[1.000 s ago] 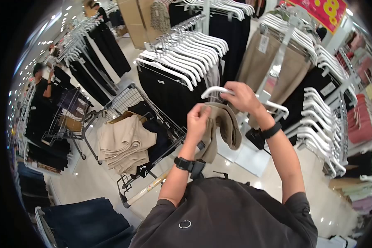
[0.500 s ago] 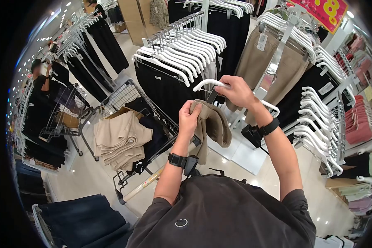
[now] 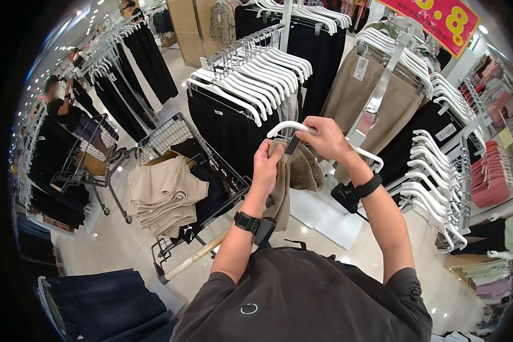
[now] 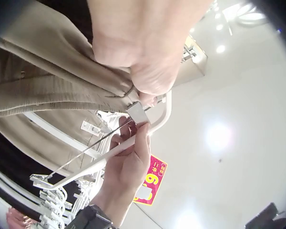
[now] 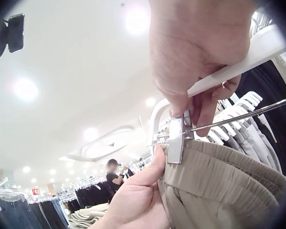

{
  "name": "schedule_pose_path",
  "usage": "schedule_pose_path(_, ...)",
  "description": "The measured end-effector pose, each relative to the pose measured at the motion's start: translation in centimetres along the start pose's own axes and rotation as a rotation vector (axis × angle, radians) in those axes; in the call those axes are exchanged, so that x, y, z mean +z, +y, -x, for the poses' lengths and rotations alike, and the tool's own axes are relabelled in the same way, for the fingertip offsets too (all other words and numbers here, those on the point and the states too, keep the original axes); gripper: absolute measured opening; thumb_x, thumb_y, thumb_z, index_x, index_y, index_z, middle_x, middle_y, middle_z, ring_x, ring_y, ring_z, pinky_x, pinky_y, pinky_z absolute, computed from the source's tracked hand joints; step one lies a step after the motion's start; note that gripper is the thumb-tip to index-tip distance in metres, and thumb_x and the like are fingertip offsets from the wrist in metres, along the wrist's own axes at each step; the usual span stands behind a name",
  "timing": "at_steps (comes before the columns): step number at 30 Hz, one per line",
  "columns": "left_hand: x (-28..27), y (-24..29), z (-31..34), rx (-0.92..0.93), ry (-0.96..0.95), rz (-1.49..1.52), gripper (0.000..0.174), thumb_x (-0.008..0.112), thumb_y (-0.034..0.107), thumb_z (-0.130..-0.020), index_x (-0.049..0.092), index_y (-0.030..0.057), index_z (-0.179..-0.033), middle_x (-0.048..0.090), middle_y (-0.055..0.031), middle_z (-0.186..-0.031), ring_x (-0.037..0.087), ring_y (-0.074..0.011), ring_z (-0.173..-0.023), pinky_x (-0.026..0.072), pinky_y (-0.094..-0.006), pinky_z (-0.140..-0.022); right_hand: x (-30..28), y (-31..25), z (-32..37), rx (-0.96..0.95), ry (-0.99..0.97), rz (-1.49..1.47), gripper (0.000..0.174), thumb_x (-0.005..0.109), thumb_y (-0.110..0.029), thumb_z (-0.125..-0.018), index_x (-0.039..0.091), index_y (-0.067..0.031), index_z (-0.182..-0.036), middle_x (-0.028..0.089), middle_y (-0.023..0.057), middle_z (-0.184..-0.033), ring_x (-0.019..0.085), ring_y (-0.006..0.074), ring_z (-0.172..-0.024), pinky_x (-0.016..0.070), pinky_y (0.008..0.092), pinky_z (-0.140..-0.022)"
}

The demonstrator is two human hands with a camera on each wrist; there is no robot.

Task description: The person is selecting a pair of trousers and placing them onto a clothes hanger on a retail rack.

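My left hand pinches the gathered waistband of khaki trousers, which hang below it in folds. A white clip hanger lies across my right hand. In the right wrist view, the right thumb and fingers squeeze the top of the hanger's metal clip. The clip's lower end overlaps the waistband right beside the left thumb. A thin metal bar runs from the clip along the hanger. In the left wrist view, the bar's other clip hangs free of the trousers at the far end.
A shopping cart with folded beige trousers stands at my left. Ahead is a rack of black trousers on white hangers. More white hangers line a rail on the right. Dark jeans lie at lower left; another person stands far left.
The left hand first drew the waistband slightly down and left of the hanger, then brought it back up to the clip. The trousers' free side has swung a little to the right.
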State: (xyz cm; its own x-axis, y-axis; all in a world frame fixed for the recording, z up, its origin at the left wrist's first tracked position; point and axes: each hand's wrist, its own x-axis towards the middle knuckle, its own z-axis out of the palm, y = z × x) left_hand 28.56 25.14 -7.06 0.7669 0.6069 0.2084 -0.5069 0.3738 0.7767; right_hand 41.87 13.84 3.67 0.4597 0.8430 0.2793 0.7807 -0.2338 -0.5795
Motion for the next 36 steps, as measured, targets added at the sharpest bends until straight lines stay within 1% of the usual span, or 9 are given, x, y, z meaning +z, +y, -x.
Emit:
schedule_pose_path(3, 0.8, -0.1, -0.3, 0.01, 0.025, 0.061, 0.011, 0.059, 0.017, -0.099, 0.056, 0.0067, -0.096, 0.058, 0.0042, -0.088, 0.049, -0.0029, -0.078, 0.0421, -0.0213, -0.074, 0.0, -0.1, 0.1, 0.003, 0.015, -0.061, 0.023, 0.068, -0.024, -0.087, 0.067, -0.0005, -0.088, 0.066, 0.0105, -0.072, 0.061, 0.0179, -0.065, 0.0474, 0.0336, -0.062)
schedule_pose_path(6, 1.7, 0.5, -0.4, 0.012, 0.054, 0.07, 0.011, 0.058, 0.017, -0.099, 0.054, 0.0064, -0.097, 0.059, 0.0025, -0.092, 0.051, -0.0038, -0.082, 0.0438, -0.0228, -0.076, 0.1, -0.3, 0.2, 0.01, 0.045, -0.055, 0.028, 0.069, -0.031, -0.084, 0.069, -0.0035, -0.089, 0.064, 0.0162, -0.074, 0.061, 0.0348, -0.07, 0.0478, 0.04, -0.064)
schedule_pose_path(9, 0.8, -0.3, -0.8, 0.027, 0.019, 0.009, 0.013, 0.058, 0.018, -0.1, 0.052, 0.0065, -0.096, 0.059, 0.0012, -0.093, 0.052, -0.0042, -0.084, 0.045, -0.0238, -0.077, 1.3, 0.1, 0.7, -0.016, 0.193, 0.035, 0.029, 0.069, -0.033, -0.085, 0.07, -0.0043, -0.088, 0.065, 0.0159, -0.075, 0.063, 0.0347, -0.07, 0.0484, 0.0401, -0.063)
schedule_pose_path(10, 0.7, -0.6, -0.9, 0.034, 0.019, -0.024, 0.013, 0.058, 0.018, -0.1, 0.052, 0.0066, -0.095, 0.059, 0.001, -0.092, 0.053, -0.0042, -0.083, 0.0453, -0.0239, -0.077, 1.5, 0.3, 0.7, 0.018, 0.149, 0.071, 0.027, 0.071, -0.031, -0.083, 0.069, -0.0054, -0.094, 0.068, 0.0141, -0.089, 0.065, 0.0314, -0.081, 0.0485, 0.0388, -0.07)
schedule_pose_path(13, 0.7, -0.8, -0.8, 0.038, 0.04, -0.075, 0.015, 0.058, 0.019, -0.1, 0.051, 0.0066, -0.095, 0.059, 0.0008, -0.089, 0.053, -0.0044, -0.081, 0.0458, -0.0237, -0.075, 2.1, 0.0, 1.3, -0.338, 0.527, 0.245, 0.031, 0.073, -0.025, -0.08, 0.067, -0.0057, -0.103, 0.066, 0.012, -0.105, 0.063, 0.0292, -0.095, 0.0455, 0.038, -0.08)
schedule_pose_path(17, 0.6, -1.0, -1.2, 0.029, 0.076, -0.087, 0.015, 0.059, 0.018, -0.099, 0.051, 0.0062, -0.094, 0.059, 0.0007, -0.087, 0.053, -0.0047, -0.078, 0.046, -0.0233, -0.072, 3.2, 0.6, 7.8, -0.386, 0.624, 0.331, 0.036, 0.077, -0.021, -0.074, 0.062, -0.0046, -0.102, 0.062, 0.0123, -0.115, 0.058, 0.0338, -0.104, 0.0427, 0.0413, -0.088)
schedule_pose_path(22, 1.1, -0.5, -1.5, 0.006, 0.075, -0.044, 0.016, 0.058, 0.019, -0.1, 0.051, 0.0061, -0.093, 0.06, -0.0003, -0.088, 0.054, -0.0056, -0.079, 0.0461, -0.0242, -0.073, 10.6, 7.8, 16.2, 0.141, 0.405, 0.165, 0.047, 0.08, -0.032, -0.072, 0.063, -0.0089, -0.109, 0.053, 0.0167, -0.13, 0.055, 0.0334, -0.111, 0.0421, 0.0445, -0.088)
schedule_pose_path(26, 1.0, -0.8, -1.7, -0.002, 0.106, -0.064, 0.011, 0.058, 0.015, -0.099, 0.054, 0.0051, -0.1, 0.061, 0.0001, -0.092, 0.055, -0.0065, -0.084, 0.0447, -0.0252, -0.079, 14.1, 11.5, 18.1, 0.338, 0.274, 0.235, 0.08, 0.082, -0.049, -0.065, 0.055, -0.0177, -0.134, 0.029, 0.0206, -0.153, 0.043, 0.0381, -0.129, 0.0403, 0.0489, -0.097)
schedule_pose_path(36, 0.3, -1.5, -1.9, -0.063, 0.077, -0.066, 0.013, 0.059, 0.016, -0.099, 0.054, 0.0038, -0.099, 0.06, -0.001, -0.092, 0.055, -0.0079, -0.084, 0.0446, -0.0256, -0.078, 16.2, 15.7, 17.5, 0.285, 0.231, 0.09, 0.032, 0.075, -0.031, -0.078, 0.071, -0.0096, -0.102, 0.051, 0.0147, -0.136, 0.055, 0.0357, -0.115, 0.0447, 0.0469, -0.094)
